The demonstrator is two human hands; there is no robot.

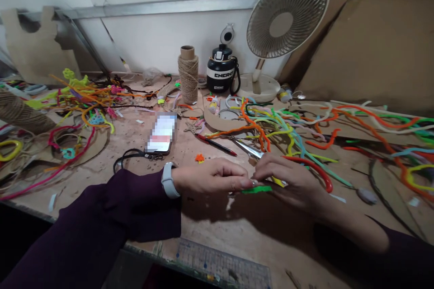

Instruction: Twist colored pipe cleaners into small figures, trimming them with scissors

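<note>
My left hand (217,177), with a pale watch (169,180) at its wrist, pinches a short green pipe cleaner piece (257,189) between thumb and finger. Facing it, my right hand (293,185) is closed at the same green piece, fingertips almost meeting those of the left. A bit of yellow (278,181) shows under the right fingers; whether they grip it I cannot tell. Behind the right hand is a metal tool (249,146), with a curved red handle (315,169) beyond the knuckles; the hand hides its middle.
A phone (161,133), a red-black pen (217,144) and a small orange flower (200,158) lie beyond my hands. Tangled pipe cleaners (291,131) spread rightward. Twine spool (188,74), black bottle (220,72) and fan (288,18) stand behind. A clear ruler (224,262) lies at the front edge.
</note>
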